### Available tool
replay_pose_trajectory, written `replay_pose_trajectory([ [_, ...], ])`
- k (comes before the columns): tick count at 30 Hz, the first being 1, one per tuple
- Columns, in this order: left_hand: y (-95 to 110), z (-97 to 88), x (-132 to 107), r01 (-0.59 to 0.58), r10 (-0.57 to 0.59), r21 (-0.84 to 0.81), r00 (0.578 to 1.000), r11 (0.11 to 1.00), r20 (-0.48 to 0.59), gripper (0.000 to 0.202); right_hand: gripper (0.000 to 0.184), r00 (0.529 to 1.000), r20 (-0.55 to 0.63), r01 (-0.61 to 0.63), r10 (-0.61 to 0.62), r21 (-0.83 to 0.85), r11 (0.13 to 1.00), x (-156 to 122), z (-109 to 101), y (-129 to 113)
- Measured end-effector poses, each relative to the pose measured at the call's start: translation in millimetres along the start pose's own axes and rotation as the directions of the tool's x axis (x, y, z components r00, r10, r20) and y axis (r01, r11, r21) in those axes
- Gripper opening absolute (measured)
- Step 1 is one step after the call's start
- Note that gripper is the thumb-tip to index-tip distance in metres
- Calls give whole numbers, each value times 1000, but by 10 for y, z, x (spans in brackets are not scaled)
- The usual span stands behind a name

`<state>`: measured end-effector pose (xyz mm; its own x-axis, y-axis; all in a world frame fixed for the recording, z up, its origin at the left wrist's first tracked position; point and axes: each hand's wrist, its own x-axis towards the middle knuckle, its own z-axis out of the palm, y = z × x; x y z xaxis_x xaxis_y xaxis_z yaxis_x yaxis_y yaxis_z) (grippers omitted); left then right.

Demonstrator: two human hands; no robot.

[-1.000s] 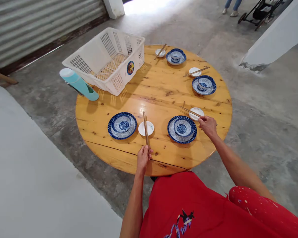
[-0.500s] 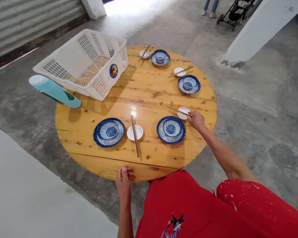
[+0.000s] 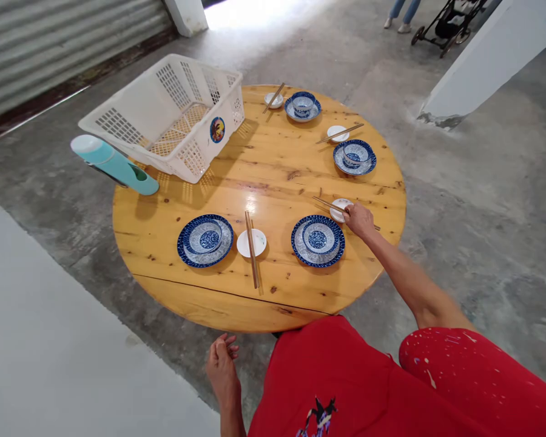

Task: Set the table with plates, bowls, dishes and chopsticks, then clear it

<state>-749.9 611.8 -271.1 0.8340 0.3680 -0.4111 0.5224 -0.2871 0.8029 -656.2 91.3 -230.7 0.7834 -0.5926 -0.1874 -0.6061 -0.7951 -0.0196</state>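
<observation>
Four settings stand on my desk (image 3: pixel 282 176), one pair of chopsticks (image 3: pixel 324 202) in hand.
At each I count a plate (image 3: pixel 316 259), a bowl (image 3: pixel 321 235) and a small dish (image 3: pixel 338 215); three other pairs (image 3: pixel 252 250) lie free across their dishes, so I judge the arrangement nearly complete, only the held pair left. It crosses the near-right dish, my right hand (image 3: pixel 359 220) pinched on it at that dish's edge; my left hand (image 3: pixel 222 367), loosely spread and empty, hangs beyond the near edge, well apart.
</observation>
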Motion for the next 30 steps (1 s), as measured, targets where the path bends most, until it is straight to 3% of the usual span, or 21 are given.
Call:
replay_pose_trajectory([
  [13, 43, 53, -68, 53, -52, -57, 998, 997, 25, 40, 39, 1000, -3, 12, -12, 11, 1000, 77, 74, 35],
  [30, -82, 81, -115, 79, -77, -67, 997, 995, 30, 42, 36, 1000, -7, 13, -13, 1, 1000, 64, 50, 24],
])
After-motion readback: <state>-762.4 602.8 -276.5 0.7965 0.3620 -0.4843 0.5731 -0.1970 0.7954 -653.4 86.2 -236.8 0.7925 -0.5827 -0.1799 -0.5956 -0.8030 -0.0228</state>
